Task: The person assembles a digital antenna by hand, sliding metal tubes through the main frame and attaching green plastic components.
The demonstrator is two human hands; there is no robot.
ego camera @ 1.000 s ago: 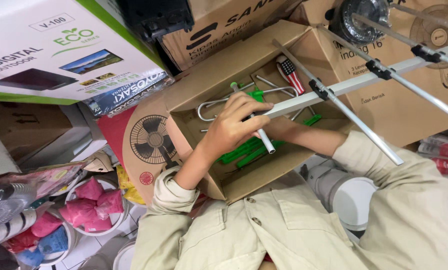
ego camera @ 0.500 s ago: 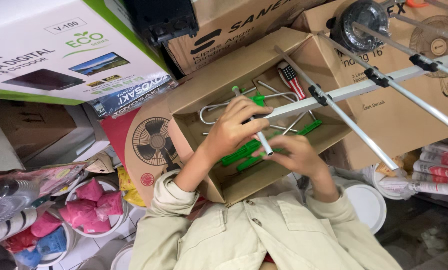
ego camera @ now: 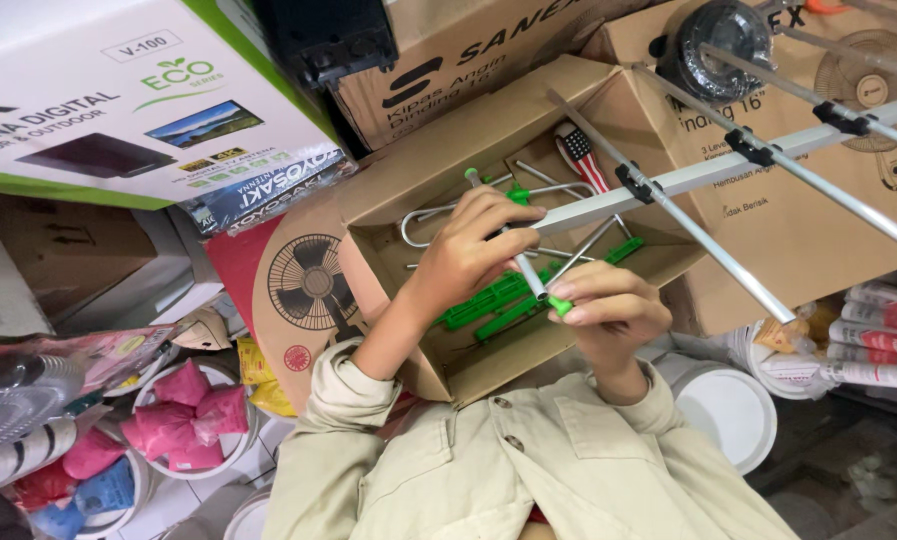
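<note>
Over an open cardboard box [ego camera: 448,160] of green clips [ego camera: 488,300] and metal rods, the left hand [ego camera: 468,255] closes its fingers around a thin metal tube [ego camera: 523,272]. The right hand [ego camera: 608,310] pinches a small green cap [ego camera: 560,304] at the tube's lower end, just below a long aluminium antenna boom [ego camera: 708,170] crossing the box.

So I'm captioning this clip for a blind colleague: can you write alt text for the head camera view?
The left hand grips a thin metal rod on a long aluminium antenna boom, and the right hand pinches a small green cap at the rod's end. Beneath them an open cardboard box holds green plastic parts and bent wire pieces, amid stacked cartons.
</note>
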